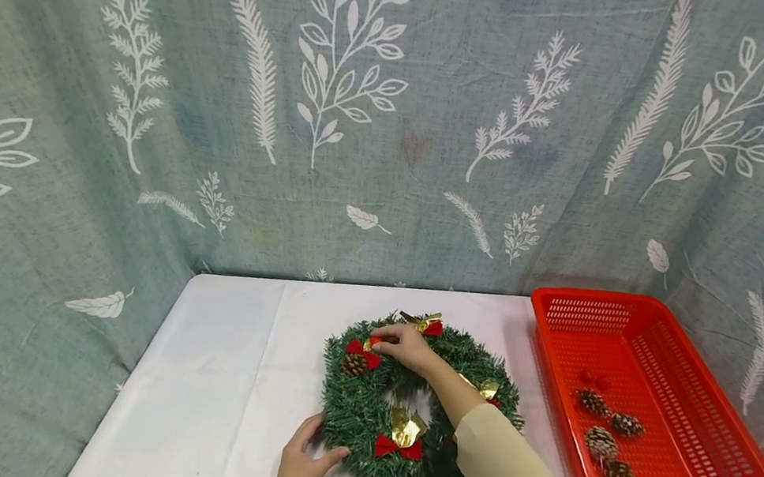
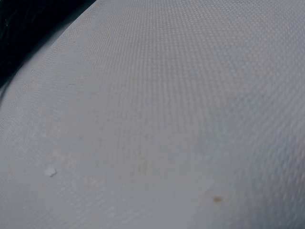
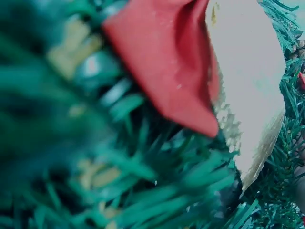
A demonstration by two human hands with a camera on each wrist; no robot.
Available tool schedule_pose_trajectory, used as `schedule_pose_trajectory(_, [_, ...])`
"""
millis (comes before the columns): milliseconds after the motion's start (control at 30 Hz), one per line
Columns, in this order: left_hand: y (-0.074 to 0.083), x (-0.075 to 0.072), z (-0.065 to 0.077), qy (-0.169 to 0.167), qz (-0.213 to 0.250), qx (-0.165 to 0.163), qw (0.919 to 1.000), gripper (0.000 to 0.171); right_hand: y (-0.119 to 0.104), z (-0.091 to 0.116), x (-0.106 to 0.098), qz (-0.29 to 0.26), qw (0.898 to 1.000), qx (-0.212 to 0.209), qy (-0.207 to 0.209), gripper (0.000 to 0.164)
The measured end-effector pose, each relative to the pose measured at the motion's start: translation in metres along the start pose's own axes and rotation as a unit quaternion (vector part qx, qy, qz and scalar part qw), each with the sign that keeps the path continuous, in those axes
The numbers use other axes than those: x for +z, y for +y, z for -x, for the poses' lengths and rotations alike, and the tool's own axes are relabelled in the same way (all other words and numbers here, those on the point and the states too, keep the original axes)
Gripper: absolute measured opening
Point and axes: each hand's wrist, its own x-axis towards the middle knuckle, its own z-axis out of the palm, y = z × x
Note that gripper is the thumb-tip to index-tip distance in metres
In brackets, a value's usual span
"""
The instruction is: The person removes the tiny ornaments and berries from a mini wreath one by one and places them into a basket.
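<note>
A green tinsel wreath point(image 1: 355, 458) lies on the white-covered table. At its upper left sit a red-and-gold bow point(image 1: 372, 361) and a pine cone point(image 1: 354, 364). Right there my right hand point(image 1: 407, 348) pinches a small red ornament point(image 1: 376, 340) between thumb and fingers; its exact kind I cannot tell. My left hand point(image 1: 306, 460) rests against the lower left edge, thumb and fingers spread, the thumb over the greenery. More bows with gold leaves adorn the front point(image 1: 404, 432), right and back. Close up, the right wrist view shows a red bow point(image 3: 167, 62) beside a gold leaf point(image 3: 252, 81).
At the table's right stands a red plastic basket point(image 1: 687, 435) holding several pine cones point(image 1: 600, 443) and small red balls point(image 1: 594, 380). A grey-green leaf-patterned curtain point(image 1: 407, 146) hangs behind and at both sides. White tablecloth point(image 2: 152, 114) fills most of the left wrist view.
</note>
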Motion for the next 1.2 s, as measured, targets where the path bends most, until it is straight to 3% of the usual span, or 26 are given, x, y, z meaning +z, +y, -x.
schedule_pose_trajectory(267, [0.001,0.002,0.001,-0.001,0.011,-0.001,0.9999,0.063,0.000,0.004,-0.008,-0.015,1.000,-0.006,-0.024,0.032])
schedule_pose_trajectory(467, [0.002,0.002,0.001,-0.001,0.018,0.004,0.9998,0.064,0.005,0.004,-0.013,-0.034,0.999,0.001,-0.005,0.031])
schedule_pose_trajectory(667, [0.002,0.000,0.001,0.005,0.014,0.016,0.9998,0.063,0.006,0.006,-0.016,-0.089,0.995,0.021,0.031,0.032])
schedule_pose_trajectory(900, [0.003,0.000,0.001,0.005,0.011,0.007,0.9999,0.063,0.010,0.011,-0.018,-0.120,0.992,0.020,0.034,0.041])
schedule_pose_trajectory(1200, [0.001,0.001,0.000,0.001,0.010,-0.003,0.9999,0.065,0.010,0.018,-0.021,-0.140,0.989,0.017,0.047,0.039])
